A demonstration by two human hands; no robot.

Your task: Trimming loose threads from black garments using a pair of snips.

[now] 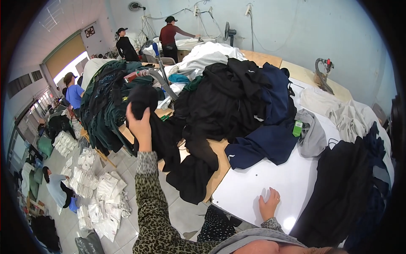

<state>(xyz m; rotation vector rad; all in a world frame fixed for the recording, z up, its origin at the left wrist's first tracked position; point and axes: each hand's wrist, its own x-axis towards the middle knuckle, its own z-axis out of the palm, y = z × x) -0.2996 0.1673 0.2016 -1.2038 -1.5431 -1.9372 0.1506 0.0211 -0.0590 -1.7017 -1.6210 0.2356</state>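
Note:
My left hand [140, 123] reaches out at the left, its thumb and fingers closed on a bunched black garment [146, 98]. More black cloth trails down toward the table's edge beside the wrist. My right hand [269, 204] lies on the white tabletop [241, 192], fingers apart and holding nothing. Beyond it a navy garment [260, 148] is spread near a grey garment [311, 135] with a green tag [297, 128]. A tall heap of black garments [224, 99] fills the middle.
Dark green garments [105, 99] hang over the table at the left, near a curved metal clamp [156, 77]. Black trousers [334, 186] drape over the right side, below white cloth [347, 116]. White bundles [105, 186] cover the floor at left. Several people work farther off.

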